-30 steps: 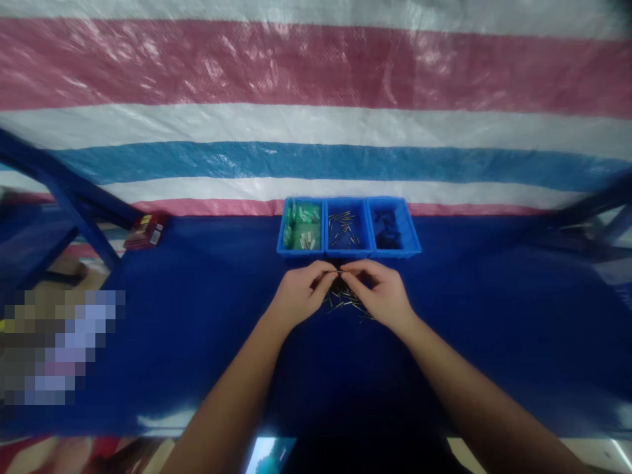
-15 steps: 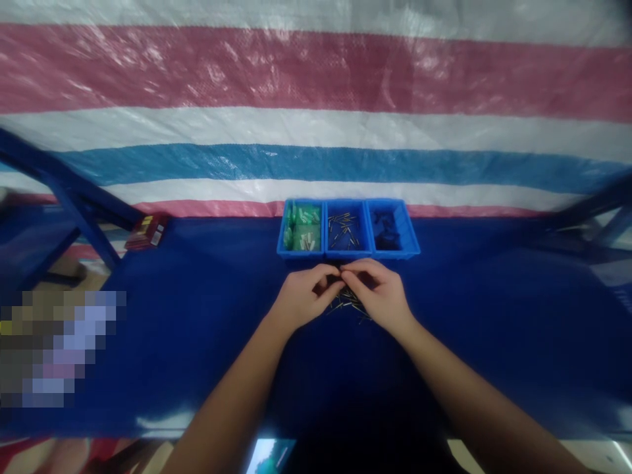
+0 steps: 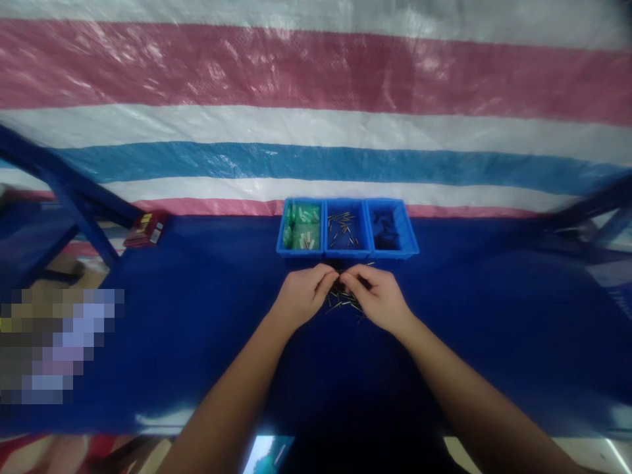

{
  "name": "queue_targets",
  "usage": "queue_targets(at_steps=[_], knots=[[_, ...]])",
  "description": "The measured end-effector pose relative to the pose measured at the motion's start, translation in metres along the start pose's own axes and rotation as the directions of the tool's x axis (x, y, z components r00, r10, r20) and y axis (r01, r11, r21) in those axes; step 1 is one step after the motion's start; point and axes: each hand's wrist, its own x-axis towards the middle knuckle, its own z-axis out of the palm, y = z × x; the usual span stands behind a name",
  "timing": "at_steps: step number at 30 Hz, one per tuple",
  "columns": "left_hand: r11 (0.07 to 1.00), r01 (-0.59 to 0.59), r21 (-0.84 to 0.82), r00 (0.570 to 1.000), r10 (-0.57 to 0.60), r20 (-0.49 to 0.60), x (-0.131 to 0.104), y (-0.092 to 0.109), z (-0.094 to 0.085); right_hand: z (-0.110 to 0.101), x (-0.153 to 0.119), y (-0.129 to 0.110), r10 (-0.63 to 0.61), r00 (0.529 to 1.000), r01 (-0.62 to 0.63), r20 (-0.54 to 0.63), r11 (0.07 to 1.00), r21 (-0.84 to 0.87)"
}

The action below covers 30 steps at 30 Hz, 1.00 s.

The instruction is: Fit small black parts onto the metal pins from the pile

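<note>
My left hand (image 3: 306, 294) and my right hand (image 3: 378, 296) meet fingertip to fingertip over the table, both closed in a pinch. Whatever sits between the fingertips is too small and hidden to name. Beneath and between the hands lies a loose pile of thin brass-coloured pins (image 3: 347, 301), partly covered by the fingers. Just beyond the fingers stand three joined blue bins. The left bin (image 3: 282, 247) holds green bags and small pale pieces. In the middle bin (image 3: 347, 253) are scattered thin metal pins, and the right bin (image 3: 411, 238) contains dark pieces I cannot make out.
The blue tabletop (image 3: 207, 296) spreads to both sides. A dark red box (image 3: 146, 229) lies at the far left, beside a blue metal frame (image 3: 74, 201). Behind the bins hangs a striped plastic sheet (image 3: 316, 161). A lit screen (image 3: 269, 455) shows at the bottom edge.
The fingertips have shifted slightly, with the left thumb and the right fingers drawn closer in. Some pins beyond the right fingers now show. The bins stay in place.
</note>
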Motion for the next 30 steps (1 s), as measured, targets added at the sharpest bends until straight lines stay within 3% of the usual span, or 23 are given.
queue_targets(at_steps=[3,5,8,12,17,21,23,25,30], knots=[[0.999,0.015,-0.028,0.999,-0.014,0.035,-0.001,0.002,-0.002,-0.001,-0.001,-0.002,0.089,0.993,-0.094,0.072,0.993,0.069],[0.999,0.012,-0.042,0.999,-0.009,0.054,0.0,0.003,-0.003,0.0,0.0,-0.001,0.147,0.988,-0.153,0.052,0.979,0.135],[0.999,0.003,-0.033,0.999,-0.001,0.051,0.0,0.004,-0.004,-0.002,0.004,0.003,0.249,0.961,-0.216,-0.123,0.949,0.23],[1.0,-0.003,0.008,1.0,0.003,-0.018,-0.002,0.001,-0.005,-0.011,0.011,0.009,0.353,0.874,-0.241,-0.335,0.912,0.333],[0.997,-0.045,0.059,0.994,0.05,-0.093,0.002,0.001,-0.008,-0.017,0.012,0.01,0.17,0.968,-0.133,-0.184,0.972,0.195],[0.988,-0.12,0.102,0.968,0.139,-0.207,0.003,0.018,-0.023,-0.016,0.009,0.012,0.055,0.976,-0.05,-0.21,0.998,0.028],[0.98,-0.143,0.136,0.954,0.173,-0.243,-0.016,0.034,-0.033,-0.016,0.008,0.013,0.053,0.97,-0.052,-0.236,0.999,0.01],[0.981,-0.12,0.154,0.944,0.161,-0.288,-0.053,0.052,-0.041,-0.015,0.009,0.015,0.061,0.966,-0.059,-0.251,0.998,0.016],[0.999,-0.047,0.027,0.997,0.048,-0.052,-0.175,0.089,-0.046,-0.013,0.007,0.014,0.041,0.977,-0.036,-0.208,0.999,0.026]])
